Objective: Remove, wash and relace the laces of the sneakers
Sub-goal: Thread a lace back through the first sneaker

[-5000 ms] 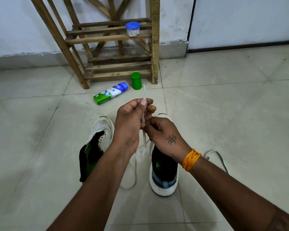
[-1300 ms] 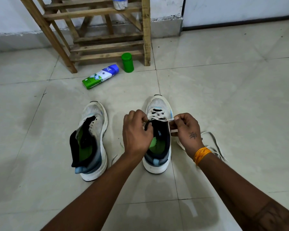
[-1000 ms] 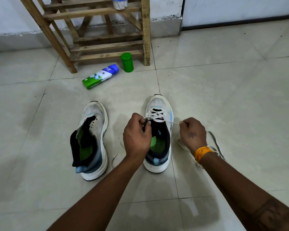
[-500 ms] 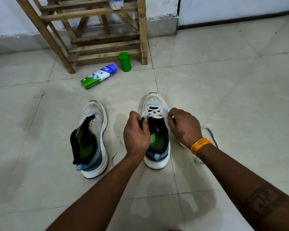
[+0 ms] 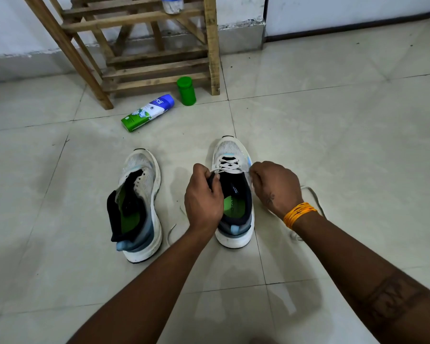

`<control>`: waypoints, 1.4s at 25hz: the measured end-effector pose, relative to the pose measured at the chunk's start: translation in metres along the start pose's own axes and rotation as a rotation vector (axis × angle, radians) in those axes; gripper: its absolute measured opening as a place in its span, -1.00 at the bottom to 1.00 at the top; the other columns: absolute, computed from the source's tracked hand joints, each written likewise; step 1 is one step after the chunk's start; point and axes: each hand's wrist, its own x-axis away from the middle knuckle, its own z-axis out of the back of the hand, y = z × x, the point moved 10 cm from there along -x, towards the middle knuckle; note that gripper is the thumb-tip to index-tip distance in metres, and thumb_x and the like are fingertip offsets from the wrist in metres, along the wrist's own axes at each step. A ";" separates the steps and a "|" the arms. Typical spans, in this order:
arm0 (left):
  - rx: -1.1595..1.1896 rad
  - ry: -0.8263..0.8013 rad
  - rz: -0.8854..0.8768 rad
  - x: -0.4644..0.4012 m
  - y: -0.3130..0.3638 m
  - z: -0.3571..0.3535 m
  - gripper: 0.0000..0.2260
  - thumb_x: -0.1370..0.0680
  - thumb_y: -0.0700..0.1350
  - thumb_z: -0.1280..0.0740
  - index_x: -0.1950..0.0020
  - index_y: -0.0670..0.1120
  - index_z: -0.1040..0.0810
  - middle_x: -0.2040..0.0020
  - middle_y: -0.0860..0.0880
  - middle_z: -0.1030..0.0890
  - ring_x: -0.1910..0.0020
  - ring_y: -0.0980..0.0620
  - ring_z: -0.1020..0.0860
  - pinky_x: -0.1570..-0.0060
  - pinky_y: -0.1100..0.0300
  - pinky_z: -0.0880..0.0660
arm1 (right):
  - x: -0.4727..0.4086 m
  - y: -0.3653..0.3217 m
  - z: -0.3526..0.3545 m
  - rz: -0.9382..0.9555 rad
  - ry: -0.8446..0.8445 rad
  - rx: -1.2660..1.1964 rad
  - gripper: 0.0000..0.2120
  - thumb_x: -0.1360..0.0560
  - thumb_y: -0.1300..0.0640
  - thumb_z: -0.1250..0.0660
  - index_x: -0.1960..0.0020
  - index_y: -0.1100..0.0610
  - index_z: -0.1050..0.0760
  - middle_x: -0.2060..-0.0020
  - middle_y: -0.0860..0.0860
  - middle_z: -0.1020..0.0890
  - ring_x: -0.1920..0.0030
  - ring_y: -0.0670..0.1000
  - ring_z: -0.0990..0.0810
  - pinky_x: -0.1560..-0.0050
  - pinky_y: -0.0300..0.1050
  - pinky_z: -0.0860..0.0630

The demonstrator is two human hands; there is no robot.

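Both hands (image 5: 238, 192) pinch lace (image 5: 227, 169) on sneaker (image 5: 234, 219)

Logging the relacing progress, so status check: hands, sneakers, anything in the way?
Left hand grips right sneaker tongue; right hand pinches lace. Toe rows laced; left sneaker unlaced. Nothing in the way.

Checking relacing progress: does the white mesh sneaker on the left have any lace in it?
No, the left white sneaker shows bare eyelets, no lace threaded.
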 end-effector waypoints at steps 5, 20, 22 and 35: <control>-0.002 0.004 -0.012 0.000 -0.001 0.000 -0.79 -0.64 -0.11 -0.31 0.07 -0.05 -0.28 0.25 0.02 -0.45 0.27 -0.09 -0.43 0.27 0.07 -0.29 | 0.008 0.042 -0.016 -0.217 -0.229 0.168 -0.82 -0.51 0.14 -0.31 -0.06 0.19 -0.57 -0.01 0.19 -0.65 -0.03 0.29 -0.63 0.14 -0.06 -0.43; 0.010 0.025 -0.007 0.001 -0.002 0.000 -0.78 -0.64 -0.11 -0.32 0.09 -0.08 -0.29 0.29 0.01 -0.42 0.30 -0.10 -0.42 0.31 0.01 -0.35 | -0.001 0.004 0.007 -0.027 -0.005 -0.172 -0.75 -0.51 0.05 -0.37 -0.18 -0.03 -0.64 0.13 0.03 -0.70 0.02 0.19 -0.64 0.15 -0.04 -0.48; 0.007 0.030 0.000 0.002 -0.002 0.000 -0.78 -0.64 -0.11 -0.32 0.08 -0.08 -0.29 0.29 0.01 -0.42 0.30 -0.10 -0.42 0.31 0.01 -0.35 | -0.006 -0.005 0.008 0.001 0.014 -0.234 -0.83 -0.53 0.00 -0.34 -0.06 -0.04 -0.66 0.18 -0.01 -0.68 0.08 0.16 -0.63 0.19 -0.05 -0.47; 0.009 0.050 0.042 0.002 -0.005 0.002 -0.78 -0.65 -0.11 -0.31 0.08 -0.07 -0.28 0.27 0.01 -0.44 0.29 -0.08 -0.43 0.28 0.08 -0.28 | -0.007 0.001 0.006 -0.034 0.011 -0.021 -0.83 -0.59 0.06 -0.27 -0.06 0.05 -0.62 0.12 0.08 -0.65 0.08 0.25 -0.62 0.22 0.01 -0.50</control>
